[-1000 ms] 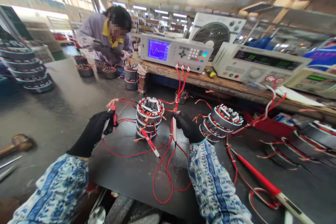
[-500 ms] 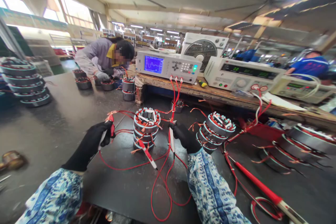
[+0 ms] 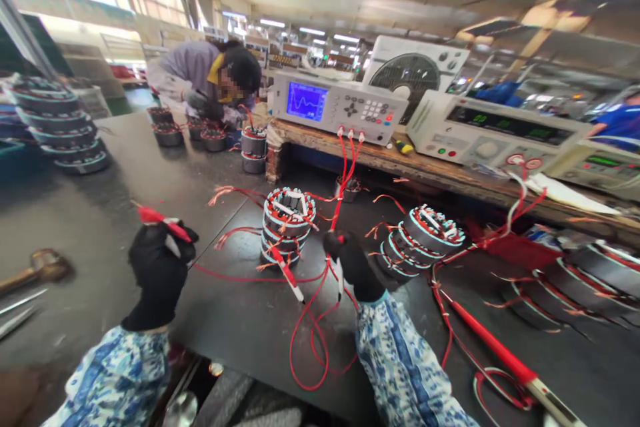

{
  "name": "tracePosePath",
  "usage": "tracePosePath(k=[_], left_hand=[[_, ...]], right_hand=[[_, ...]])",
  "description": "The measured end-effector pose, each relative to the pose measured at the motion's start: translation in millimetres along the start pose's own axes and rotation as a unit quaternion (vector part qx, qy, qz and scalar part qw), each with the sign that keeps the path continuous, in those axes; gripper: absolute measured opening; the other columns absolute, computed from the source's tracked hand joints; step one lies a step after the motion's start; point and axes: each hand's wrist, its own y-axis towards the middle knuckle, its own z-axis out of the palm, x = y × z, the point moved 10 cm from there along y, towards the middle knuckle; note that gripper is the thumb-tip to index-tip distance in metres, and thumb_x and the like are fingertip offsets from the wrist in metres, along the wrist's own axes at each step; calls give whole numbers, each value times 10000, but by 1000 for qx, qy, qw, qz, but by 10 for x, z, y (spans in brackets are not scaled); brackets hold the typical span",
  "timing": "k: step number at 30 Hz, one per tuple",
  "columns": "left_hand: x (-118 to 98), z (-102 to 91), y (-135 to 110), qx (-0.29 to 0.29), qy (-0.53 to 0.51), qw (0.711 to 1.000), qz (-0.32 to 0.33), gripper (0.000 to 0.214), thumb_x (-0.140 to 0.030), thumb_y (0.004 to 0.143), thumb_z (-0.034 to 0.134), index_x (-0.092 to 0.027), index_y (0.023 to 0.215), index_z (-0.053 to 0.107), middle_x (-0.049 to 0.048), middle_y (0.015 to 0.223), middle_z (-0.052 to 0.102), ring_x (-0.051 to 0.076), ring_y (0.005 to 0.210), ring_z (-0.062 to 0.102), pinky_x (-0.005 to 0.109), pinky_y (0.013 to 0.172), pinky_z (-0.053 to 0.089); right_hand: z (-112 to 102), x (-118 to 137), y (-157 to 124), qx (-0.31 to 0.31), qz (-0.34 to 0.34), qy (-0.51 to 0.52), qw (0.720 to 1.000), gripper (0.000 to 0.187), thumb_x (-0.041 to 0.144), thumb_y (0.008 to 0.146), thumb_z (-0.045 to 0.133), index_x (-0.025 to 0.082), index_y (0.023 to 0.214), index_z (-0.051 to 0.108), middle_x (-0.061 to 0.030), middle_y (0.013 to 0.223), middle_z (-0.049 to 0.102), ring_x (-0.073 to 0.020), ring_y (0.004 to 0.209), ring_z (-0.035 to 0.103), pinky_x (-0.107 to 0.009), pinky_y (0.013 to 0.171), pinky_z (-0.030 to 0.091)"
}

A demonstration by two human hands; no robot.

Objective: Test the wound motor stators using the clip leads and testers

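Observation:
My left hand (image 3: 160, 267), in a black glove, is closed around a red-and-white test clip (image 3: 153, 215) whose tip points up and left. Its red lead trails right over the table. My right hand (image 3: 353, 267), also black-gloved, grips a second test clip (image 3: 341, 283), white end down, beside the middle stack. That stack of motor stators (image 3: 287, 223) stands upright, copper wire ends spreading to its left. A third red-and-white clip (image 3: 288, 275) hangs at the stack's front, apparently on a wire end.
A tester (image 3: 340, 107) showing a blue waveform sits on the wooden shelf (image 3: 360, 153), beside another meter (image 3: 495, 130). More stators (image 3: 423, 240) lean to the right, near a long red probe (image 3: 493, 340). A hammer (image 3: 45, 267) lies left. A co-worker (image 3: 200, 80) bends over stators behind.
My left hand has moved left with its clip, away from the wire ends beside the stack. My right hand keeps its clip near the stack. The view has shifted slightly.

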Motion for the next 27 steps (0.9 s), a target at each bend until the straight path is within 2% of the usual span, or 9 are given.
tracePosePath(k=[1,3,6,8,10,12,15,21,27], left_hand=[[10,83,-128,7,-19,1000,-5,227,-384,825,597,-237,653,595,22,605,649,189,561,596,288,546,464],[70,417,-344,71,-42,996,-42,352,-467,876,570,-228,619,609,19,514,596,169,455,523,292,488,424],[190,722,-457,81,-67,990,-89,477,-524,957,464,-229,598,570,10,447,520,156,413,485,282,453,386],[313,727,-431,43,-96,988,-116,443,-506,965,448,-229,637,559,2,464,520,151,409,478,272,427,361],[465,716,-413,37,-120,981,-145,411,-509,963,472,-222,687,577,3,504,558,149,412,485,264,402,346],[594,707,-418,50,-120,978,-162,427,-532,969,493,-214,702,593,11,518,581,149,412,494,258,391,344],[712,675,-436,51,-95,980,-166,480,-558,982,477,-210,676,602,17,482,567,149,387,488,254,383,346],[782,698,-425,42,-114,977,-175,438,-540,932,518,-211,661,622,42,490,593,167,385,512,261,367,360],[777,671,-412,35,-107,980,-166,451,-558,931,524,-216,655,626,37,468,569,169,362,488,262,349,341]], right_hand=[[198,84,-68,31,-12,-7,999,557,717,912,580,248,638,456,-3,599,565,-166,576,520,-303,580,418],[527,281,-203,67,-47,-47,996,417,621,806,755,235,742,612,-45,752,710,-214,701,629,-318,651,465],[708,389,-338,58,-47,-77,994,233,452,862,722,224,845,675,-88,895,760,-243,814,682,-339,724,492],[751,285,-421,86,-13,-42,995,223,417,945,625,220,847,660,-63,832,741,-207,728,662,-314,667,476],[787,137,-529,131,12,-29,991,268,417,980,581,220,804,627,-19,706,685,-169,612,604,-281,588,423],[772,19,-622,141,10,-82,986,262,390,952,606,219,754,592,1,631,635,-153,565,559,-271,557,362],[711,-21,-701,105,-37,-210,971,201,362,905,632,211,774,612,-28,652,661,-171,594,578,-286,580,336],[564,87,-844,72,-158,-333,927,248,380,949,576,173,972,710,-82,728,747,-221,680,682,-296,622,394],[650,-94,-722,158,-93,-362,914,317,449,956,644,162,1055,734,-116,847,781,-255,800,721,-317,693,445]])
